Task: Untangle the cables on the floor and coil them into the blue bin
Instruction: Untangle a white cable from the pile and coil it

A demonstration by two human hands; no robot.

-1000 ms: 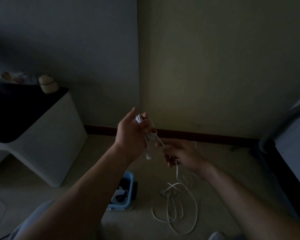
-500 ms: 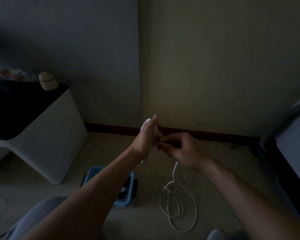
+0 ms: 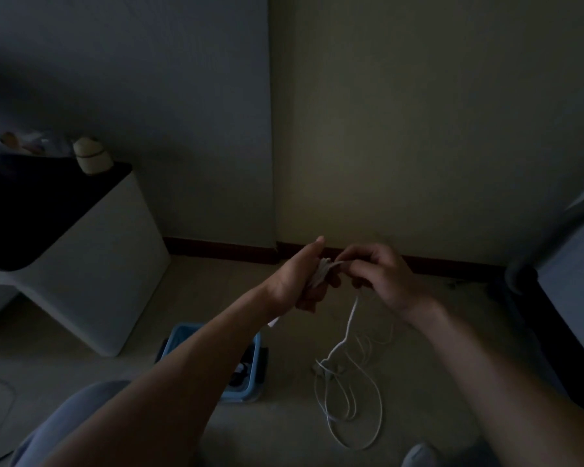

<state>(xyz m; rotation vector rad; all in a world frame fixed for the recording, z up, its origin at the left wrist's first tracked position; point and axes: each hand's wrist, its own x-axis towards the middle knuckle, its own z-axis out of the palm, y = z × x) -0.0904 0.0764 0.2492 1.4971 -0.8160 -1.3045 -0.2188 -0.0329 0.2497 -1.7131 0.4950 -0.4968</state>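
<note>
Side table [image 3: 91,264]: stands at the far left against the wall, well apart from the work; a small pale object [image 3: 90,160] sits on its dark top, too dim to identify.

Blue bin [image 3: 240,395]: on the floor directly under the left forearm, which hides much of it. Something dark and pale lies inside, but what it is cannot be told. Judged placement: close below the hands, so a finished bundle can go straight down.

Left hand [image 3: 300,281]: raised above the floor, fingers curled round several gathered turns of the white cable [image 3: 349,321]. It appears to serve as the form that holds the coil together.

Coil [image 3: 321,275]: the pale turns show between the two hands, pressed in the left hand's grip.

Right hand [image 3: 381,281]: just beside the left, fingertips pinched on the strand leading into the coil, likely to feed and guide the next turn.

Cable tail: drops from under the right hand down to the floor, below and slightly right of both grips.

Floor loops [image 3: 351,399]: slack loops lie right of the bin, near it but outside it, with a small knot-like cluster [image 3: 324,369] at their top. Judged progress: part wound, much unwound, nothing of this cable in the bin yet.
</note>
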